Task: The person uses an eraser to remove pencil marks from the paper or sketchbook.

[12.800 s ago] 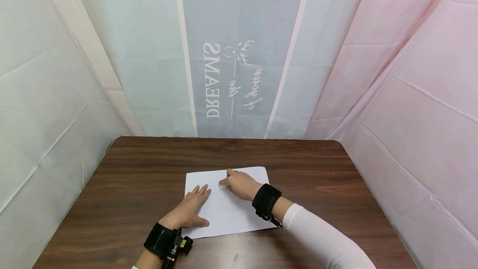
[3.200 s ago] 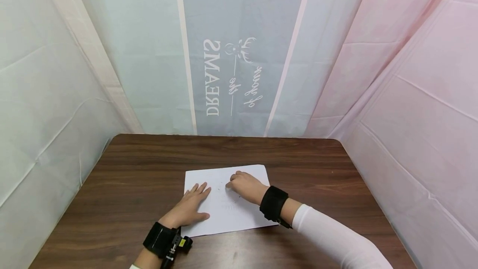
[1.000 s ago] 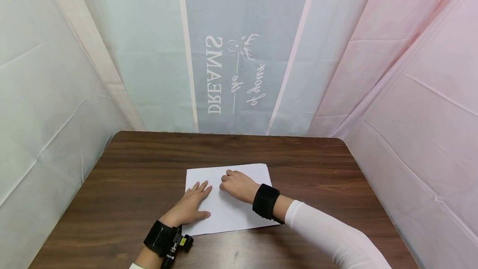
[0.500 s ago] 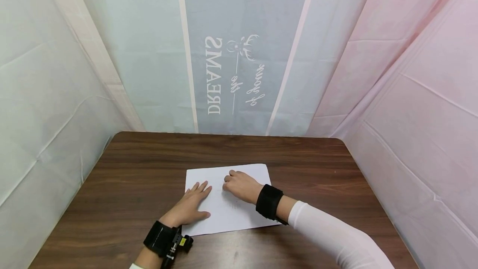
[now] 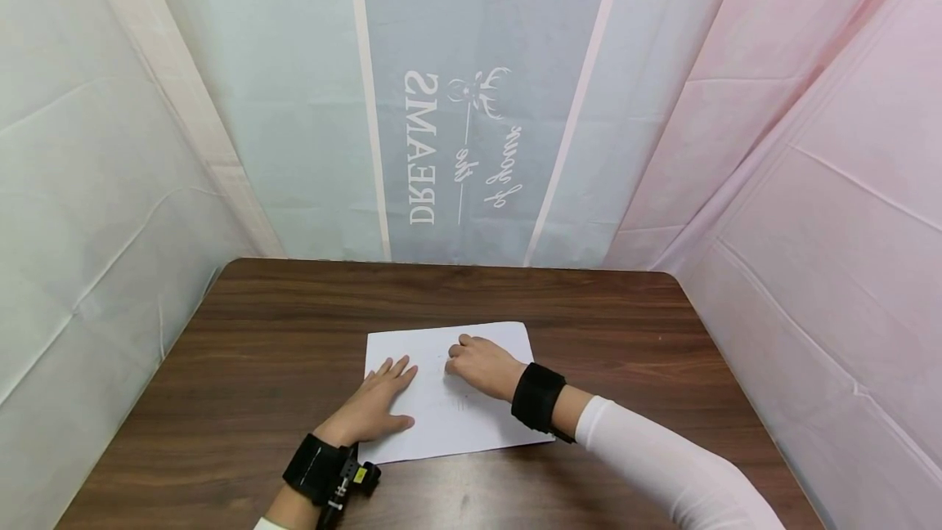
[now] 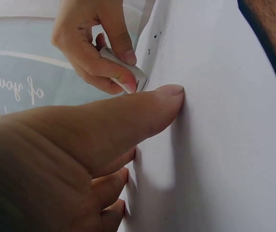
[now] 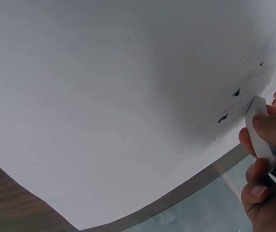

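A white sheet of paper (image 5: 493, 428) lies on the table. My left hand (image 5: 371, 411) rests on its left side, fingers spread and straight. Over the paper's upper middle, my right hand (image 5: 487, 369) pinches a small white eraser (image 7: 258, 142) between thumb and fingers. The left wrist view shows one end of the eraser (image 6: 138, 75) against the paper, just beyond my left thumb. Dark eraser crumbs (image 7: 237, 92) are scattered beside it, and faint grey strokes (image 7: 274, 42) show on the sheet. In the head view my right fingers hide the eraser.
The brown wood-grain table (image 5: 280, 350) extends around the paper. Pale fabric curtains (image 5: 309, 145) hang behind it and along both sides. Each wrist wears a black strap (image 5: 540, 401).
My right hand has made short shifts back and forth over the paper, moving slightly right in the last second. Earlier a mark showed by its fingertips. The left hand stays in place.
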Available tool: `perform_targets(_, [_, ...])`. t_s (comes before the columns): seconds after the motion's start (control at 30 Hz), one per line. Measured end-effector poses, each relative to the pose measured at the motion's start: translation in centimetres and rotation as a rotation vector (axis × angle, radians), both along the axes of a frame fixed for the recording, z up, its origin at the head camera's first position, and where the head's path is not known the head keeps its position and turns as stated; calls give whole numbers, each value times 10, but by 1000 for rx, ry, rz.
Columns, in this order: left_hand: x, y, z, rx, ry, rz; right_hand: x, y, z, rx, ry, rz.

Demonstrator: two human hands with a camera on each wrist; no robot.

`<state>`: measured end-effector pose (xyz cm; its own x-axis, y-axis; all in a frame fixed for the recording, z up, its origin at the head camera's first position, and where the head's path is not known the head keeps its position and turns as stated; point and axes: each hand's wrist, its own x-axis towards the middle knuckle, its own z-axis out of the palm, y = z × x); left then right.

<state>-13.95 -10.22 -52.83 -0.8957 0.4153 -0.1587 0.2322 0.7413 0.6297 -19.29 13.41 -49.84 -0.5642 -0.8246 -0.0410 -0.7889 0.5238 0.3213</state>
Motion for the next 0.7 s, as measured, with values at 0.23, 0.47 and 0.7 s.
perform_targets(0.23, [0, 1, -1, -7, -4, 3, 0, 4, -2, -2, 0, -5])
perform_targets(0.47, [0, 0, -1, -5, -4, -1, -1, 8, -4, -9, 10, 2])
perform_targets(0.7, [-1, 0, -2, -14, 1, -3, 0, 13, 0, -14, 12, 10])
